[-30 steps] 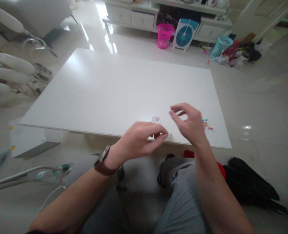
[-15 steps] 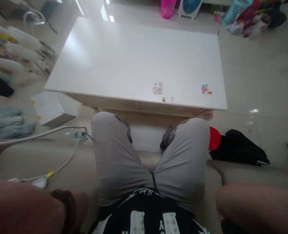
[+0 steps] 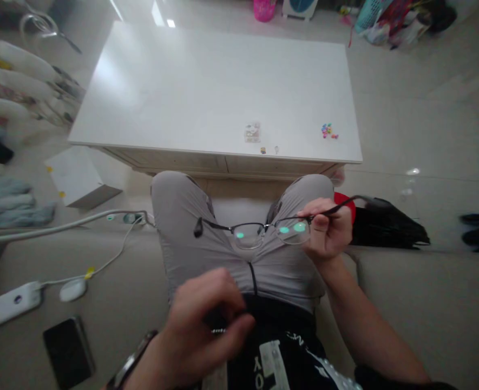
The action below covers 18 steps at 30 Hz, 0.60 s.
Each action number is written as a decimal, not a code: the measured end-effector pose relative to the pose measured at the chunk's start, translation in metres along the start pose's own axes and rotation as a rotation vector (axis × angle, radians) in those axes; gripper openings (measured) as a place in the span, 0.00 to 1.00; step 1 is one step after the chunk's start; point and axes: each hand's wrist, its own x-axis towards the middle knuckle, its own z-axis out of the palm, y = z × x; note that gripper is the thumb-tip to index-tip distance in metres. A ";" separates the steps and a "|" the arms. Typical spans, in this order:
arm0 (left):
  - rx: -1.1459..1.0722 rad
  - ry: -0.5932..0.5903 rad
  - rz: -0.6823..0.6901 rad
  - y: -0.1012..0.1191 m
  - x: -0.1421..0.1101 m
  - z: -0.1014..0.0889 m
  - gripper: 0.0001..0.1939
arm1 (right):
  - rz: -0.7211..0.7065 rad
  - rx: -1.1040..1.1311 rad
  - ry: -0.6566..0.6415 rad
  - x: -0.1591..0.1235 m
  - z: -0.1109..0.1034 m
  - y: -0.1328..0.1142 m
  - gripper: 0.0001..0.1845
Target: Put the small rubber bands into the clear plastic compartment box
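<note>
In the head view, a pair of glasses (image 3: pixel 248 233) with dark upper rims and greenish lens reflections is held over my lap. My right hand (image 3: pixel 329 230) pinches one temple near its hinge, between thumb and fingers. The other temple, with its black tip, points out to the left and is free. My left hand (image 3: pixel 210 319) is loosely curled in front of my black shirt, lower than the glasses and apart from them. A gap shows between its thumb and fingers, and nothing is visible in it.
A white table (image 3: pixel 223 81) stands ahead, bearing a small clear box (image 3: pixel 253 132), two tiny items and a cluster of colourful pieces (image 3: pixel 328 131). Left on the sofa lie a phone (image 3: pixel 69 352), a power strip (image 3: pixel 10 306) and a cable. A black bag (image 3: pixel 389 222) lies right.
Both hands have come into the middle of the view from the lower sides. The glasses have appeared, held in my right hand. The view has shifted slightly, uncovering the phone and power strip.
</note>
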 end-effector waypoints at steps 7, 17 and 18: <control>-0.358 -0.920 -0.251 0.025 0.022 0.033 0.24 | -0.079 -0.022 -0.293 -0.022 0.036 0.024 0.07; -0.602 -0.826 -0.605 0.027 0.030 0.141 0.47 | -0.315 0.141 -0.708 0.010 0.150 0.009 0.12; -0.612 -0.795 -0.634 0.026 0.031 0.140 0.47 | -0.342 0.146 -0.723 0.014 0.157 0.007 0.12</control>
